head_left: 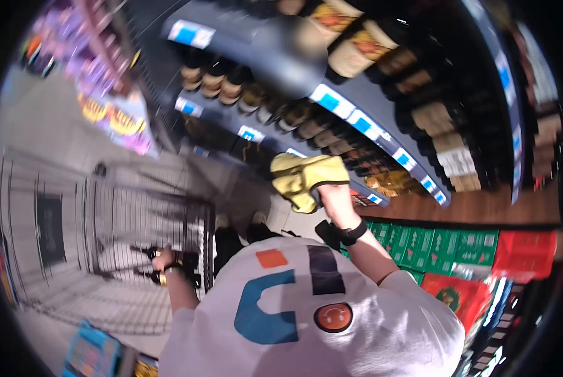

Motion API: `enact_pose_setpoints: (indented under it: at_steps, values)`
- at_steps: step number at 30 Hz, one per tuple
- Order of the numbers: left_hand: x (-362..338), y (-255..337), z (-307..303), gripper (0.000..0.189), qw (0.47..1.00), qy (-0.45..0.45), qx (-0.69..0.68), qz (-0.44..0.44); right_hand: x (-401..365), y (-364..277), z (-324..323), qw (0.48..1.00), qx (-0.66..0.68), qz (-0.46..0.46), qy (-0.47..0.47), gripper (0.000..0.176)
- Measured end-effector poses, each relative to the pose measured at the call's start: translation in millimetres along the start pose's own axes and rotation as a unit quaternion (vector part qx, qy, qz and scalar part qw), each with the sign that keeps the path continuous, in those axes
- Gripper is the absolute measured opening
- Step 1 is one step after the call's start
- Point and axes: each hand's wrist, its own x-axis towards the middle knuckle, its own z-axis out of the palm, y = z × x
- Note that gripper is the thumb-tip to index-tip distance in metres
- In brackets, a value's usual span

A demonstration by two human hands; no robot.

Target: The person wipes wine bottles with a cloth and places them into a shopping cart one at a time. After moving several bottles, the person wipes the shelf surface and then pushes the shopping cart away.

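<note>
My right hand is closed on a bunched yellow cloth, its fingers mostly hidden in the folds. The cloth spreads forward from the fist, dark hem hanging loose, and sits by the lowest front edge of the shelf; whether it touches that edge I can't tell.

I'd say good handling here means gathering the loose hem into the palm, so no flap snags a bottle or lifts one of the price tags along the shelf's edges. A flat pad of cloth and a level wrist, wristband held off the shelf, would suit the narrow room there; dark bottles stand close together just behind the edge, and a knock at one could reach its neighbours.

My left hand is low at the near right edge of the wire cart, by the necks of some dark bottles. Blur hides its fingers, so I can't tell whether it grips one. If it does, a firm, steady hold matters while my eyes are on the cloth.

Farther out, beyond my right forearm, green boxes line up below the shelf's wooden base, with red boxes at the end.
</note>
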Motion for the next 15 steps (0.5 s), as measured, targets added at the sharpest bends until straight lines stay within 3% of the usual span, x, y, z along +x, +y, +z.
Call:
enact_pose_setpoints:
  at_steps: [2,3,4,6,8,12,13,15]
  values:
    - [23,7,-8,0.076,0.981,0.130,-0.111,0.092,-1,9,-11,0.998,0.044,-0.022,0.031,0.021]
    - [18,20,-19,0.071,0.937,0.237,-0.163,0.199,0,9,-19,0.998,0.046,-0.034,0.029,0.020]
    - [7,35,-41,0.067,0.867,0.338,-0.213,0.298,-1,10,-28,0.998,0.048,-0.045,0.025,0.020]
    - [-84,89,-114,0.054,0.729,0.393,-0.303,0.471,-7,17,-39,0.992,0.105,-0.029,0.065,0.022]
    - [-190,136,-157,0.046,0.610,0.301,-0.442,0.585,-11,21,-54,0.988,0.128,-0.037,0.081,0.022]
    - [-351,177,-158,0.041,0.443,0.039,-0.364,0.818,-22,29,-83,0.976,0.177,-0.067,0.106,0.023]
    - [-390,191,-149,0.041,0.384,-0.037,-0.356,0.851,-27,36,-90,0.972,0.186,-0.070,0.128,0.024]
    - [-461,217,-121,0.049,0.346,-0.197,-0.316,0.861,-41,40,-102,0.965,0.189,-0.050,0.178,0.026]
